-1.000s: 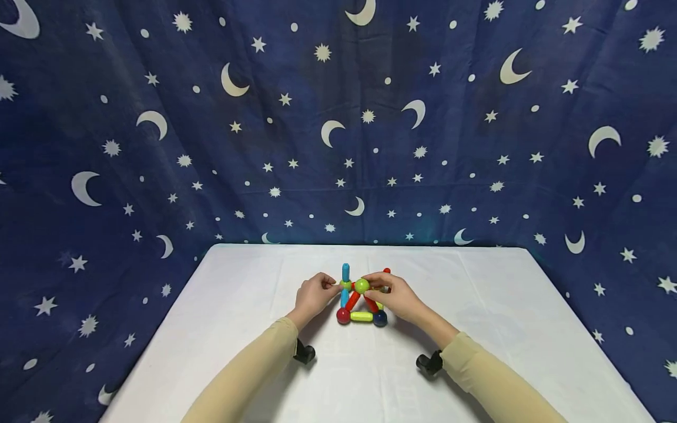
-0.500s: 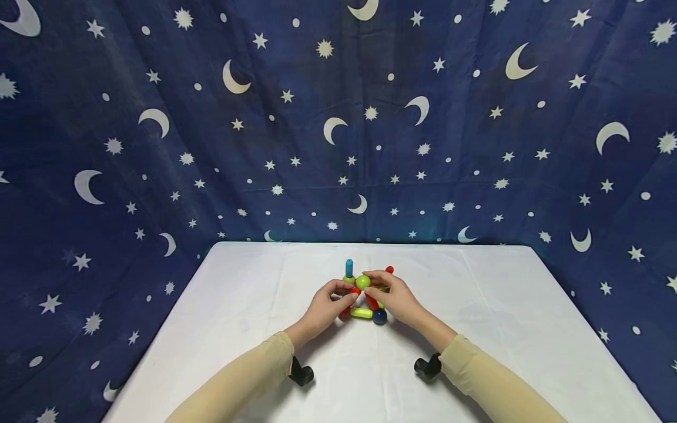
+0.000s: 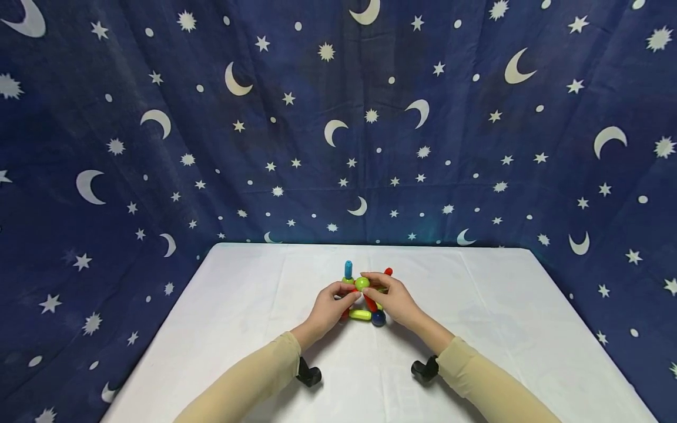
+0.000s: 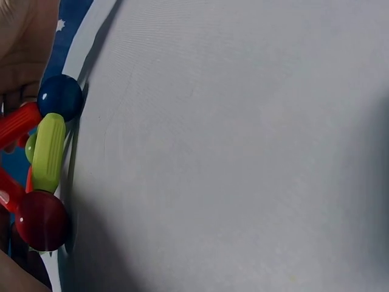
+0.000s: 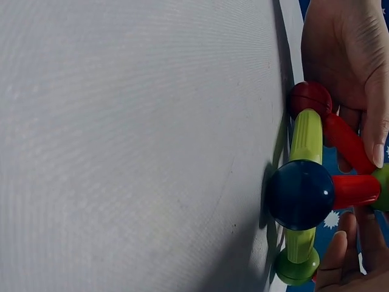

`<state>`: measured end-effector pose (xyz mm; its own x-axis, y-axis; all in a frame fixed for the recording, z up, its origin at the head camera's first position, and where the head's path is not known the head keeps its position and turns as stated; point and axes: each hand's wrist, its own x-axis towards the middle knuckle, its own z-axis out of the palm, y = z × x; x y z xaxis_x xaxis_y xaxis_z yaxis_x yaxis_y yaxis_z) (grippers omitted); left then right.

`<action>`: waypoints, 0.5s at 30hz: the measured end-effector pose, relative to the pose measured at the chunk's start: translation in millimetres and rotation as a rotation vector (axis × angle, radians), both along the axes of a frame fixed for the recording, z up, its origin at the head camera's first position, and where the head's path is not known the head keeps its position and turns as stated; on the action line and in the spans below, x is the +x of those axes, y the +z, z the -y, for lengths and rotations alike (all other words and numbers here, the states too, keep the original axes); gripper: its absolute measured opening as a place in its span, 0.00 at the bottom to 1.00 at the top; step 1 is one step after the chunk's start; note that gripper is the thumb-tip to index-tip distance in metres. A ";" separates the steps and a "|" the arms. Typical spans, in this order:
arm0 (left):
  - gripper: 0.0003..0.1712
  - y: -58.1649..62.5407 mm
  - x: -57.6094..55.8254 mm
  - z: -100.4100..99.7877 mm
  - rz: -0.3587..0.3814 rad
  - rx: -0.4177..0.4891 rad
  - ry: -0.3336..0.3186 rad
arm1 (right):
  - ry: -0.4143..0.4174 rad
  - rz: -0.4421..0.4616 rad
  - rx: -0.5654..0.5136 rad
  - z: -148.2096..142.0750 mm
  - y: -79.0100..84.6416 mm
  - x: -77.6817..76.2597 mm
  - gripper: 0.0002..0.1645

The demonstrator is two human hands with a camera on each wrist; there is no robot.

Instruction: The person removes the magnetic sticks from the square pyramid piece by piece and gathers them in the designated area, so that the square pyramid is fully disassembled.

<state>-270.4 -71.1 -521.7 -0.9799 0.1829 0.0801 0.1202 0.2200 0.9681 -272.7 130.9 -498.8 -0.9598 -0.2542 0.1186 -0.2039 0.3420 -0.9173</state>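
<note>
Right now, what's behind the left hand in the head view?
Past the left hand show part of the dark red ball and the top of the rear green ball; anything else there is covered.

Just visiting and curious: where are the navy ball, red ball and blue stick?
Navy ball [image 5: 301, 194], right wrist view: rounded front.
Red ball [image 4: 42, 221], left wrist view: rounded front.
Blue stick [image 3: 348, 269], head view: middle of shaft.

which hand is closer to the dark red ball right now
Left. The left hand is close beside the dark red ball, pinching a red stick joined to it. The right hand is farther off, on the opposite side, holding a raised green ball.
</note>
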 end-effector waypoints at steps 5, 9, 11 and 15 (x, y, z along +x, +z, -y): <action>0.16 0.7 0.4 -1.0 0.025 0.020 0.007 | 0.004 0.003 -0.005 -1.4 -1.6 -1.0 0.27; 0.15 2.5 1.2 -1.1 0.054 0.046 0.002 | -0.001 0.014 0.001 -1.9 -2.3 -2.2 0.27; 0.15 3.4 1.4 -0.8 0.062 0.051 -0.003 | -0.002 0.014 0.005 -1.7 -1.8 -2.2 0.27; 0.15 5.0 1.7 0.5 0.067 0.043 -0.008 | -0.007 0.025 -0.006 -1.6 -0.3 -1.7 0.26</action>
<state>-268.7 -71.6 -516.7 -0.9818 0.1884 0.0225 0.0566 0.1773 0.9825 -274.5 132.5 -499.1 -0.9642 -0.2473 0.0961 -0.1788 0.3377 -0.9241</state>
